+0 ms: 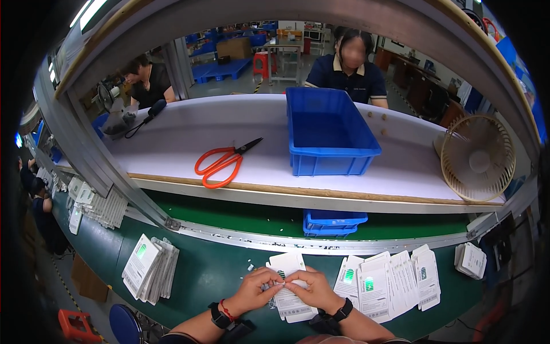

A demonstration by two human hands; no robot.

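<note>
My left hand (257, 288) and my right hand (314, 291) meet fingertip to fingertip, both pinched closed. What they hold between them is too small to make out. Under them a flat white printed package (295, 312) with a green picture lies on the dark green bench. To the right of my right hand spreads a fanned row of similar white packages (375, 292). A leaning stack of white packages (150, 269) stands left of my left hand. A few small pale bits (251, 268) lie beside my left hand.
Above the bench, a white shelf (269, 166) carries orange-handled scissors (220, 166), a blue bin (332, 163) and a beige fan (478, 157). Smaller blue bins (334, 222) sit beneath it. More white packages (471, 261) lie far right. Two people are beyond the shelf.
</note>
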